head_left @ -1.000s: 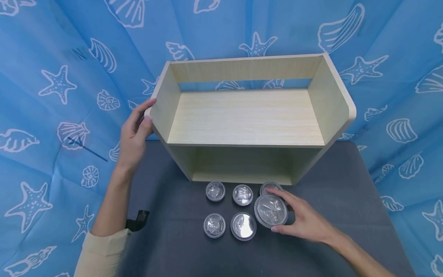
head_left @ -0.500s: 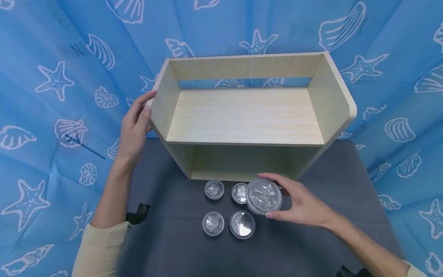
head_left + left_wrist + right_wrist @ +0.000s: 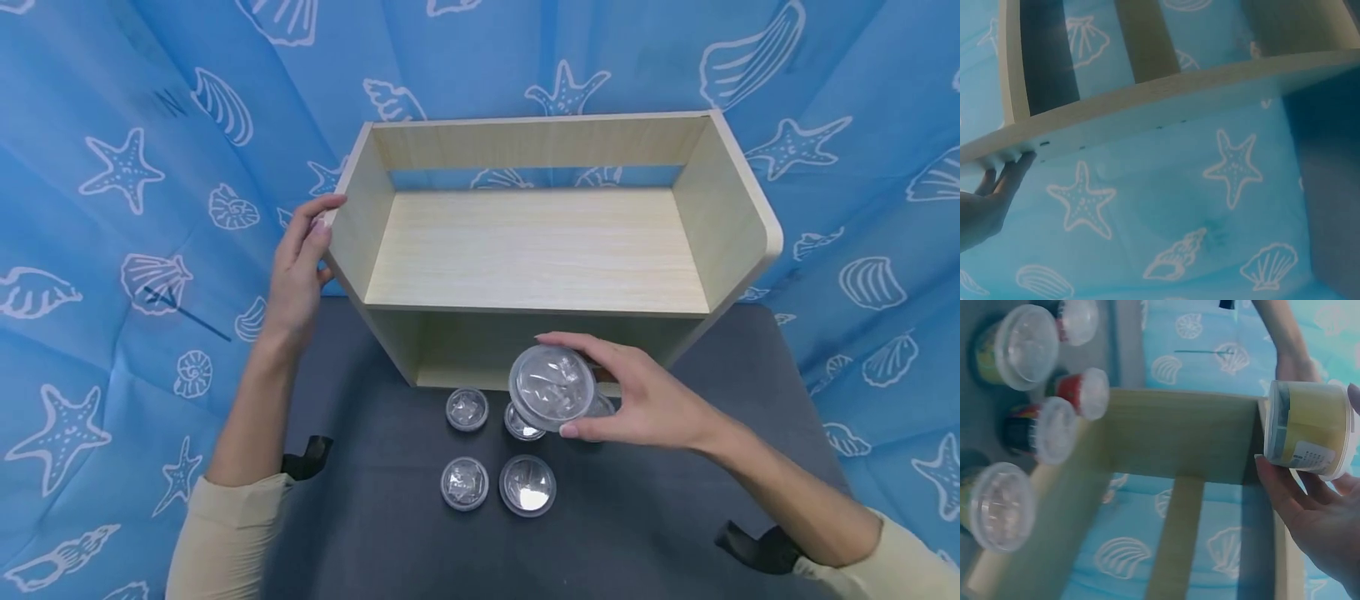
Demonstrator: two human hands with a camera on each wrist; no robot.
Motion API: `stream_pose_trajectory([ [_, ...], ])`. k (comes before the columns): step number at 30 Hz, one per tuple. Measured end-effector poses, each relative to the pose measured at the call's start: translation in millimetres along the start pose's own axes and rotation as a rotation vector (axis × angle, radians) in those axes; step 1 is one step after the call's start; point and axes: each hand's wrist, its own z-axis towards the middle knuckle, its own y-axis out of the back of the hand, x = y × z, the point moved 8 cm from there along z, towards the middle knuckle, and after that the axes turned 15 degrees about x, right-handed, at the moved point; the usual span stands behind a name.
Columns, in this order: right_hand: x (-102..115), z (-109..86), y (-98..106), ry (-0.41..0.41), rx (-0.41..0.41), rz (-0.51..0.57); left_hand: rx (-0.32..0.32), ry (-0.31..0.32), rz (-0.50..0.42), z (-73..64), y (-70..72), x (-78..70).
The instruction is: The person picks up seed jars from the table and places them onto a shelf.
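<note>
A pale wooden two-tier shelf (image 3: 536,250) stands at the back of the dark table. At its left side panel, my left hand (image 3: 296,271) grips the front edge between thumb and fingers; the left wrist view shows its fingers (image 3: 1013,178) against the panel's outer face. My right hand (image 3: 652,404) holds a round plastic tub (image 3: 553,385) by its sides, raised before the lower tier. In the right wrist view this tub (image 3: 1313,422) has a yellowish side and a small white label. Its clear lid faces the head camera. It partly hides two tubs behind it.
Several smaller lidded tubs sit on the table before the shelf, among them a back-left tub (image 3: 467,409), a front-left tub (image 3: 464,483) and a shiny-lidded tub (image 3: 528,485). A blue shell-print curtain (image 3: 120,333) hangs behind and at both sides.
My right hand has lifted the tub from the right of the group, moving it up and leftward toward the shelf. My left hand keeps its grip on the side panel, slightly higher.
</note>
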Motion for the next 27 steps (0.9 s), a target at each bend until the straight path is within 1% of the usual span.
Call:
stream_pose_trajectory([
  [5, 16, 14.8, 14, 0.035, -0.020, -0.073, -0.013, -0.032, 0.009, 1.5, -1.8, -1.4],
  [8, 23, 23.5, 20, 0.037, -0.027, -0.079, -0.022, -0.040, 0.014, 2.1, -2.3, -2.1],
  [14, 31, 40.1, 28, 0.018, -0.028, -0.027, -0.032, -0.031, 0.008, 1.8, -2.1, -0.6],
  [18, 35, 51.9, 36, 0.014, -0.048, 0.011, -0.042, -0.018, -0.004, 0.9, -1.6, 1.3],
  [21, 35, 61.9, 42, 0.004, -0.062, 0.039, -0.048, -0.020, -0.011, 0.9, -1.9, 2.1],
  [27, 28, 82.5, 50, -0.012, -0.060, 0.171, -0.041, -0.020, -0.013, 1.5, -4.4, 1.8],
])
